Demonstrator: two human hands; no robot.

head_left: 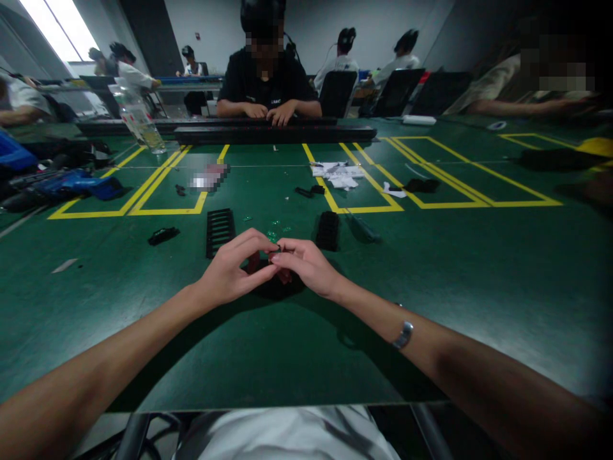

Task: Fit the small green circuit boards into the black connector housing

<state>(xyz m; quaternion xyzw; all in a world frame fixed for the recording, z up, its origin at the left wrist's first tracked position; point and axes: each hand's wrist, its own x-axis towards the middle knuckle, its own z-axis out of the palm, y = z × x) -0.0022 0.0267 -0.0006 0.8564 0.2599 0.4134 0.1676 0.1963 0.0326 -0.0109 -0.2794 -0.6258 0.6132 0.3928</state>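
My left hand (pixel 234 265) and my right hand (pixel 310 265) meet fingertip to fingertip, a little above the green table. Both are closed in a pinch on a small dark piece (pixel 278 248), mostly covered by the fingers and too small to name. Just beyond the fingertips lie several small shiny clear bits (pixel 274 235). A black slotted rack (pixel 219 231) lies left of them, and a second black slotted rack (pixel 327 230) is to the right. Farther left is a small black part (pixel 163 236).
Crumpled white paper (pixel 339 174) lies beyond the right rack, near a clear plastic bag (pixel 363 227). A plastic bottle (pixel 138 121) stands at the back left. Long black bars (pixel 275 134) cross the table before a seated person (pixel 268 76). Blue-and-black gear (pixel 62 185) lies left.
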